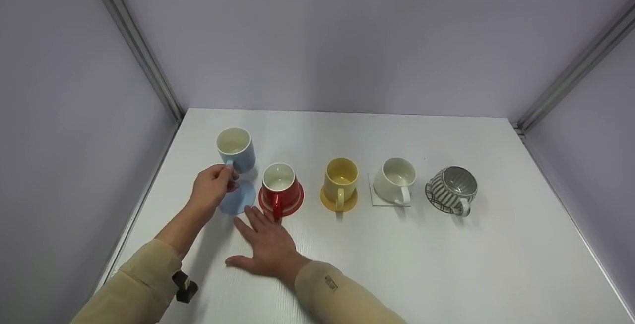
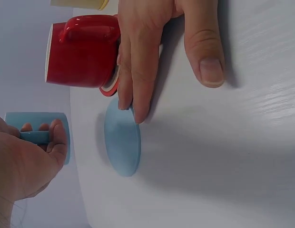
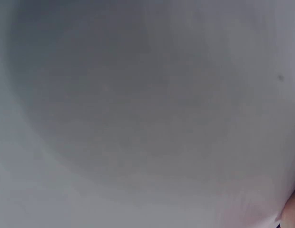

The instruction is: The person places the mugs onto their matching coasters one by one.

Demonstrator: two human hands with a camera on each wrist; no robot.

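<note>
My left hand (image 1: 212, 185) grips the handle of a light blue mug (image 1: 239, 159), lifted above the table behind a round blue coaster (image 1: 238, 199). In the left wrist view the fingers (image 2: 57, 135) curl round that handle. My right hand (image 1: 270, 244) lies flat with fingers spread, its fingertips at the near edge of the blue coaster (image 2: 122, 142). Just beyond it stands a red mug (image 1: 281, 190) with a white inside, on a red coaster (image 1: 299, 205). The right wrist view is mostly a blurred pale surface.
To the right, a yellow mug (image 1: 342, 177) stands on a yellow coaster (image 1: 327, 206), a white mug (image 1: 394, 182) on a square white coaster (image 1: 379, 203), and a striped mug (image 1: 451, 190) on a patterned coaster (image 1: 436, 204). Walls enclose the white table (image 1: 446, 274).
</note>
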